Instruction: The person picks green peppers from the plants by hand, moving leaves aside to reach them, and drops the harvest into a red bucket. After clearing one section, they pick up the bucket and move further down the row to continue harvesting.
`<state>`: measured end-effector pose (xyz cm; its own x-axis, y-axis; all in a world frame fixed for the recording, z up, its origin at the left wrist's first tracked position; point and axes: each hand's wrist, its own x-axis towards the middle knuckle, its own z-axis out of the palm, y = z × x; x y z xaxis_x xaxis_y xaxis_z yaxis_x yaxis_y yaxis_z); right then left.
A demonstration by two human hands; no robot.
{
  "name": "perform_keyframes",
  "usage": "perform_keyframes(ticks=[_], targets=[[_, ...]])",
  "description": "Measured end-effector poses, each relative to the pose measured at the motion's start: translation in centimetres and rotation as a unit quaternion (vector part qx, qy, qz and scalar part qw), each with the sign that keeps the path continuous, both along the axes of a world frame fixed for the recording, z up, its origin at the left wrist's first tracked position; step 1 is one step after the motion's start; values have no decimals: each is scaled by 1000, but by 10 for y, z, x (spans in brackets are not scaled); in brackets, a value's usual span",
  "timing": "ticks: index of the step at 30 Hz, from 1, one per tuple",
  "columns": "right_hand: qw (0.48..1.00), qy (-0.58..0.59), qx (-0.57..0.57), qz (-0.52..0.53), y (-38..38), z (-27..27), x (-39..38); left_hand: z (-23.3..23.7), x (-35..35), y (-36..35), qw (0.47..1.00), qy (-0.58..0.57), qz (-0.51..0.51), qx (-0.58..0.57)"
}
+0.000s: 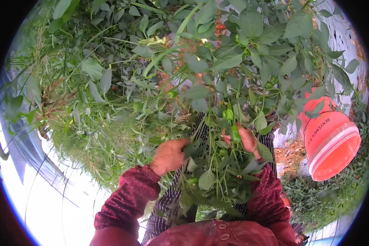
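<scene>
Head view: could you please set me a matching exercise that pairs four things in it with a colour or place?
Things
1. bucket
2. pepper
3. left sleeve
4. left hand

Colour or place
A. green, in the grip of the right hand
B. orange, lying tilted at the right edge
C. dark red knit, at the bottom left
D. curled against the plant, left of centre

Pairs: 1-B, 2-A, 3-C, 4-D
</scene>
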<state>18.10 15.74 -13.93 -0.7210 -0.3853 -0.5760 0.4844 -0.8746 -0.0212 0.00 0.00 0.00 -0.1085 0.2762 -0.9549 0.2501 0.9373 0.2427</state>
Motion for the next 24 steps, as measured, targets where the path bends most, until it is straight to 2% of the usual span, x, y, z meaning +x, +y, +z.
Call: perform_keyframes(ticks=[2, 3, 5, 6, 7, 9, 10, 11, 13, 14, 16, 17, 18, 19, 21, 22, 23, 24], targets=[[994, -49, 83, 45, 3, 14, -13, 9, -15, 7, 997, -27, -42, -59], [995, -36, 79, 42, 7, 14, -18, 12, -12, 10, 997, -14, -43, -64], [990, -83, 115, 19, 10, 29, -20, 24, -5, 0, 993, -57, -67, -75], [994, -68, 69, 41, 23, 32, -27, 29, -2, 0, 992, -86, -54, -75], [994, -71, 69, 39, 22, 26, -27, 33, 2, -4, 992, -88, -57, -74], [991, -6, 129, 21, 9, 17, -18, 40, 3, -16, 999, 35, 25, -3], [988, -18, 147, -38, 3, 21, -16, 36, -6, -16, 998, 61, 30, -1], [987, -29, 154, -37, 0, 25, -16, 28, -17, -14, 995, 89, 38, 2], [979, -117, 154, -65, 2, 34, -26, 16, -34, 2, 975, 128, 177, 36], [980, -112, 145, -76, -3, 26, -20, 16, -40, 16, 977, 123, 173, 36], [985, -119, 118, -49, -26, 1, 1, 27, -45, 63, 951, 65, 301, -12], [988, -119, 93, -21, -37, -12, 12, 26, -40, 73, 952, 64, 299, -13], [977, -78, 199, 23, -45, -24, 25, 24, -35, 83, 952, 45, 294, 71], [976, -85, 198, 20, -45, -21, 24, 23, -29, 92, 946, 23, 287, 152], [959, -101, 258, 63, -44, -16, 17, 20, -19, 105, 944, 13, 287, 164], [962, -90, 246, 75, -32, -4, 9, 15, -14, 108, 967, 68, 129, 207], [962, -94, 245, 72, -31, 2, 7, 14, -11, 110, 962, 121, -33, 244], [965, -100, 240, 39, -31, 7, 5, 15, -8, 113, 972, 112, -86, 190]])
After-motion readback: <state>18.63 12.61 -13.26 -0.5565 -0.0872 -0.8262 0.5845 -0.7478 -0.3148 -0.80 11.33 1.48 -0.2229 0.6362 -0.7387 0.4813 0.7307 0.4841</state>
